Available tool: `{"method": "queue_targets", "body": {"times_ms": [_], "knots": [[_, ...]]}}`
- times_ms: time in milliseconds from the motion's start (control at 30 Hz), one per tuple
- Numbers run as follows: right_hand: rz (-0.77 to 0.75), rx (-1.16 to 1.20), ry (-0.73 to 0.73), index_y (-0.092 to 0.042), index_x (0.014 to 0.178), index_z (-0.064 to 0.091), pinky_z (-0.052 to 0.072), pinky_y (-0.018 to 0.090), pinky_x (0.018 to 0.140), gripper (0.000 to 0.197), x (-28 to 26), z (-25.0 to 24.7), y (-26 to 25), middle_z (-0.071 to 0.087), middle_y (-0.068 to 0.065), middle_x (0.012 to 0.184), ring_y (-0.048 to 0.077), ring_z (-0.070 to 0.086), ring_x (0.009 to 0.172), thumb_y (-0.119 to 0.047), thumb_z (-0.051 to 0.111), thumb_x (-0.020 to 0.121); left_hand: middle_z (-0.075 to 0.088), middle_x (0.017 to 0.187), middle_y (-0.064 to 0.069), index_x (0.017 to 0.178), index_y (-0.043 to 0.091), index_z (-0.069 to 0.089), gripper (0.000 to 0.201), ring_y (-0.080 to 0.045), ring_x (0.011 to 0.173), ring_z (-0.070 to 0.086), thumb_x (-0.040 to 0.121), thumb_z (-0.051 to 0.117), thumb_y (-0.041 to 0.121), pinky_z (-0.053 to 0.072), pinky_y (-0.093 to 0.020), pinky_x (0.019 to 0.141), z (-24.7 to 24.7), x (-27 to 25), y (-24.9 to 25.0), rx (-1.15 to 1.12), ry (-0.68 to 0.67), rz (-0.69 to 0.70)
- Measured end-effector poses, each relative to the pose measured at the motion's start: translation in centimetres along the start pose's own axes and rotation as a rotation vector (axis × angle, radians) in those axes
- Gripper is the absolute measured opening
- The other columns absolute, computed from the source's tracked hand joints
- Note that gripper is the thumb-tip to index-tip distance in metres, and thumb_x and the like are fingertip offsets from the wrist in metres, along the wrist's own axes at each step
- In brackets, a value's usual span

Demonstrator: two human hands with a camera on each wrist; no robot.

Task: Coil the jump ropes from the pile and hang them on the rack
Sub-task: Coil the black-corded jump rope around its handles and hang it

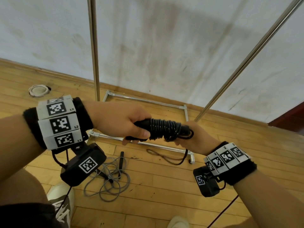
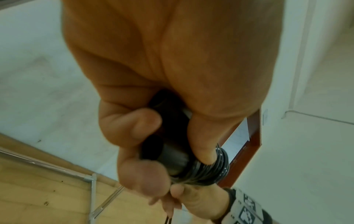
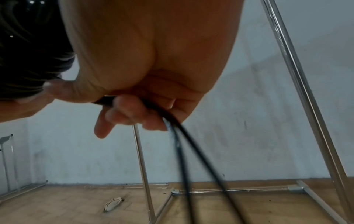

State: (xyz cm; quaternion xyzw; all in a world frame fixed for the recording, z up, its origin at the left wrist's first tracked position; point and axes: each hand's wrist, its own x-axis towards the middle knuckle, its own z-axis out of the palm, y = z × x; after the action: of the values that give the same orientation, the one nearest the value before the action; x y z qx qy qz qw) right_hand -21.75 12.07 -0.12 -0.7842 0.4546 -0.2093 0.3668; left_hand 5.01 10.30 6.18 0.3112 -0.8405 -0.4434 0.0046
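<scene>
Black rope coil (image 1: 162, 129) gripped by left hand (image 1: 118, 120), right hand (image 1: 195, 138) pinching two loose strands (image 3: 180, 148), clearest from right wrist.

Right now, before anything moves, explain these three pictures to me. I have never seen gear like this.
There is no machine here: a person wears three cameras. The big picture comes from the one on the head, looking down at both hands. The other two come from a black camera strapped under each wrist, looking along the palm, with checkered bands above.

The left hand grips two black handles, and a black cord is wound tightly round them. The right hand holds the cord's loose strands at the other end of the bundle.

On the wooden floor lie a tangled grey rope and a white ring. The base of a metal rack stands there too.
</scene>
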Motion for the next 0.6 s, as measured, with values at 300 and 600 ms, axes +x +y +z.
{"method": "queue_targets", "body": {"times_ms": [300, 600], "knots": [[0.013, -0.445, -0.017, -0.028, 0.096, 0.071, 0.051, 0.027, 0.071, 0.031, 0.6, -0.5, 0.2, 0.064, -0.017, 0.079, 0.0, 0.058, 0.076, -0.051, 0.05, 0.093, 0.069, 0.08, 0.001, 0.095, 0.021, 0.059, 0.011, -0.012, 0.064, 0.068, 0.098, 0.057, 0.031, 0.049, -0.019, 0.061, 1.8, 0.9, -0.3, 0.109, -0.108, -0.11], [0.068, -0.356, 0.195, -0.026, 0.068, 0.054, 0.037, 0.014, 0.049, 0.037, 1.2, -0.8, -0.4, 0.046, -0.013, 0.052, 0.002, 0.045, 0.05, -0.06, 0.062, 0.081, 0.069, 0.084, -0.002, 0.092, 0.023, 0.055, 0.015, -0.017, 0.069, 0.07, 0.098, 0.056, 0.037, 0.061, -0.038, 0.068, 2.3, 2.0, -1.2, 0.282, -0.089, -0.216]]}}
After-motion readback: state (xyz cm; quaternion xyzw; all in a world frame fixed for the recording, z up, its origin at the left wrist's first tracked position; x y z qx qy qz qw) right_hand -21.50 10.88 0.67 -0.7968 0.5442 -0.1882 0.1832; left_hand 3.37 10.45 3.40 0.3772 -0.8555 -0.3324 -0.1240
